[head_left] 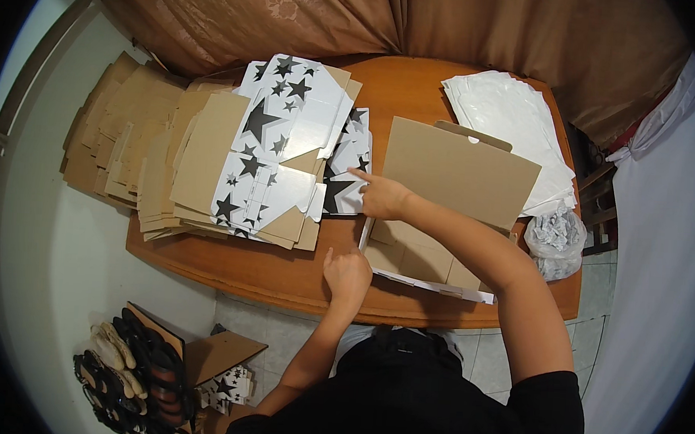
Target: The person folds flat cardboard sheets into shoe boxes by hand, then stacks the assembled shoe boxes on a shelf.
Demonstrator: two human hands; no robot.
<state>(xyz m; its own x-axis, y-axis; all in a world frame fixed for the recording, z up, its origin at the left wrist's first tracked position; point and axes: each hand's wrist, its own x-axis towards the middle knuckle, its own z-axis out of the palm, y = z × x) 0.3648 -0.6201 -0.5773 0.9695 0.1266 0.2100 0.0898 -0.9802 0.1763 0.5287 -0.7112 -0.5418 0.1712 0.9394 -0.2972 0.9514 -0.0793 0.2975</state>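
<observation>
An open cardboard box (409,256), white outside and brown inside, sits on the table with its lid (458,164) raised at the far side. Right by its near left corner, my left hand (348,279) is closed, one finger sticking up; its curled fingers hide whatever may be in them. My right arm reaches across the box. With the index finger stretched out, my right hand (384,197) points at and appears to touch a white piece with black stars (351,150). That piece lies partly beneath a stack of flat star-printed cardboard (269,125).
More flat brown cardboard (162,130) is piled at the wooden table's (280,284) left end. White sheets (504,123) and a clear bag of crumpled material (555,242) lie right of the box. Shoes (143,364) hang at lower left; brown curtains (296,15) border the far side.
</observation>
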